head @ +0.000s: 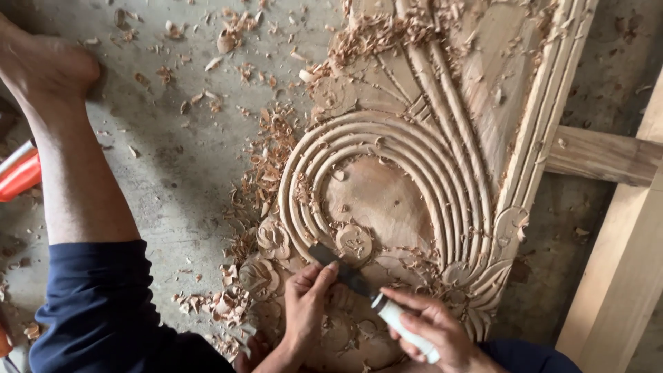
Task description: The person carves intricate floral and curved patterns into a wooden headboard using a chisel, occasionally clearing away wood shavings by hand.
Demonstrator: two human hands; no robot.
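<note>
I see no packages, labels, signs or screens anywhere in this view, neither near me nor far, left nor right.

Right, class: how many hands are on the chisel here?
2. The left hand pinches the dark blade of the chisel against the carved wooden panel; the right hand grips its white handle lower right.
</note>
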